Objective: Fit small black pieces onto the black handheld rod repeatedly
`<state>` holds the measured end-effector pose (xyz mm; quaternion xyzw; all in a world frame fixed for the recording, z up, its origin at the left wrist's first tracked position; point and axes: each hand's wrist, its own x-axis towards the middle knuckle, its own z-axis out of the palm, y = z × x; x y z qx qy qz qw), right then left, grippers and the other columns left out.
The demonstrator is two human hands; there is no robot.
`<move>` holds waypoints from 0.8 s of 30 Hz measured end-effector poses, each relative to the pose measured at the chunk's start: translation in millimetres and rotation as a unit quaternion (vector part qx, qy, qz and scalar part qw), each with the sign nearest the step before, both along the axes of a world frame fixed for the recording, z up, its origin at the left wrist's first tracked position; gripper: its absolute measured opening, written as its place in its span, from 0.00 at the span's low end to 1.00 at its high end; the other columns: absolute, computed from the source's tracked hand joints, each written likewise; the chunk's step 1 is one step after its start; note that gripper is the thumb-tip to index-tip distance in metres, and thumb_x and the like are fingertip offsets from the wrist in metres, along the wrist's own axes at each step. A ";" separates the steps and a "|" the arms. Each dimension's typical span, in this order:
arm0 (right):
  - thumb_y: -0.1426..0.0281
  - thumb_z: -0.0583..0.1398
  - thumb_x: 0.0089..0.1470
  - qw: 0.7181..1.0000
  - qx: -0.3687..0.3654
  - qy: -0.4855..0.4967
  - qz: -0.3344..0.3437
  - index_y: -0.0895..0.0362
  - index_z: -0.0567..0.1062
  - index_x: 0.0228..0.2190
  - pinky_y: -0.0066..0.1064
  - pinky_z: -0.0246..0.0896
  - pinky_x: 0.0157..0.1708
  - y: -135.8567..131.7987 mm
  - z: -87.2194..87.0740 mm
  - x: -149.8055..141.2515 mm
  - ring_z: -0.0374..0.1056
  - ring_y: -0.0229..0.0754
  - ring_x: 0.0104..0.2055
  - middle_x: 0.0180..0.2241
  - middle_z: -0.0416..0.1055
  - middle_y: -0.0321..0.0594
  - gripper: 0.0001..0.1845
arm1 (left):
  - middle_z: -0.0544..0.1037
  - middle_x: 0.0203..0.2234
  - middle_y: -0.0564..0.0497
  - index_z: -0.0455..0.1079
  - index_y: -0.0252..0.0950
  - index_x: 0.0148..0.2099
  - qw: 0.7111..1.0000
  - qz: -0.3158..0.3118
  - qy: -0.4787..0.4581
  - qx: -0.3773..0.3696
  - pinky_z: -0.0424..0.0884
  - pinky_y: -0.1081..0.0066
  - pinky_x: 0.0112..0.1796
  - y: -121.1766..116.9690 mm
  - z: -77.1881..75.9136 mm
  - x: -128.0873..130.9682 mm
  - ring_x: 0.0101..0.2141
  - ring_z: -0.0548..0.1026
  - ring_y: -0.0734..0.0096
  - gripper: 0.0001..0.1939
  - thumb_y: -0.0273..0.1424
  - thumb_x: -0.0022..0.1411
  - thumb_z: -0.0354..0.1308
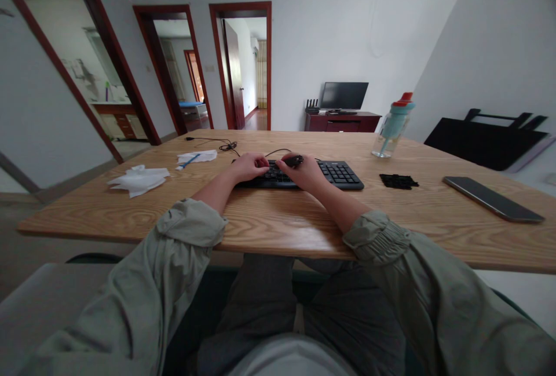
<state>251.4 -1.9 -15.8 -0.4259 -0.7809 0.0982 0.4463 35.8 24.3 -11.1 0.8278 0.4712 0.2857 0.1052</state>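
Note:
A black keyboard (341,174) lies on the wooden table in front of me, its middle partly covered by both hands. My right hand (306,172) is closed around a small dark object (295,160), whose kind I cannot make out, above the middle of the keys. At the keyboard's left part, my left hand (251,167) has its fingers curled together with the tips at the keys; anything between them is hidden. Right of the keyboard sits a flat cluster of small black pieces (398,181), apparently keycaps.
Crumpled white tissue (141,180) lies at left, near a slim blue-and-white stick (190,161) on another tissue (204,156). The keyboard's coiled cable (228,145) runs behind. A water bottle (393,127) stands back right; a dark flat tablet-like device (490,197) lies near the right edge.

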 end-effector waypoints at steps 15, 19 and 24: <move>0.54 0.60 0.57 0.998 0.014 -0.031 -0.057 0.54 0.80 0.33 0.30 0.61 0.36 -2.5 1.8 -1.4 0.73 0.42 0.35 0.31 0.79 0.41 0.17 | 0.81 0.29 0.53 0.80 0.38 0.37 0.999 -0.032 0.025 -0.035 0.67 0.74 0.33 -4.3 3.7 0.0 0.30 0.75 0.72 0.11 0.36 0.53 0.61; 0.54 0.59 0.58 0.997 0.004 -0.051 -0.060 0.54 0.80 0.33 0.30 0.60 0.35 -2.9 4.8 -0.6 0.73 0.43 0.35 0.32 0.79 0.41 0.18 | 0.82 0.32 0.52 0.80 0.38 0.39 0.997 -0.045 0.057 -0.019 0.68 0.74 0.36 -4.7 4.7 1.0 0.33 0.76 0.71 0.12 0.34 0.55 0.59; 0.53 0.58 0.58 0.998 -0.004 -0.050 -0.050 0.56 0.79 0.30 0.29 0.58 0.33 0.8 4.6 1.4 0.72 0.42 0.33 0.30 0.78 0.42 0.20 | 0.82 0.32 0.53 0.79 0.40 0.37 0.996 -0.056 0.075 -0.003 0.67 0.73 0.37 -6.4 3.6 5.2 0.34 0.76 0.70 0.10 0.33 0.55 0.58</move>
